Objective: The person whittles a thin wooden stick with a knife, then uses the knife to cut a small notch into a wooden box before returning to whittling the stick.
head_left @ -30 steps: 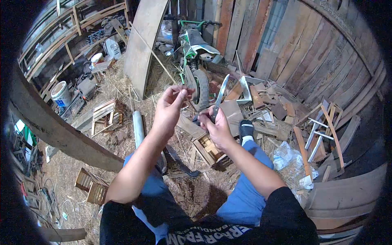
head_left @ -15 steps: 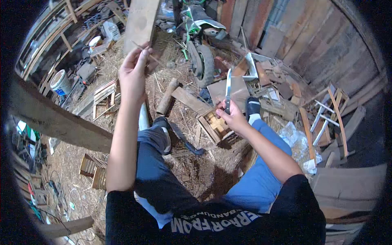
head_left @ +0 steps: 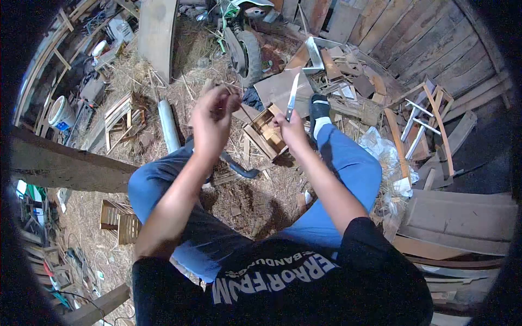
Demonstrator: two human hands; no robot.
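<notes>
My right hand (head_left: 293, 131) is closed round the dark handle of a knife (head_left: 293, 93), its bright blade pointing up and away from me. My left hand (head_left: 212, 120) is smeared by motion, with its fingers curled together. A thin wooden stick (head_left: 246, 112) juts from those fingers towards the right. Just below and between the hands, a small slatted wooden crate (head_left: 260, 142) stands on the ground between my feet, with pale wood pieces inside. The knife is apart from the stick.
A curved dark tool (head_left: 244, 173) lies on the straw-covered ground by my left leg. Two small slatted wooden boxes (head_left: 120, 221) stand at left, below a thick beam (head_left: 65, 163). A motorbike wheel (head_left: 249, 57), scrap wood and a plastic bag (head_left: 375, 144) lie beyond.
My left hand has come down and to the right with the stick, nearer the knife. The knife hand has shifted slightly left and up. The view has tilted, and my left knee has swung outward.
</notes>
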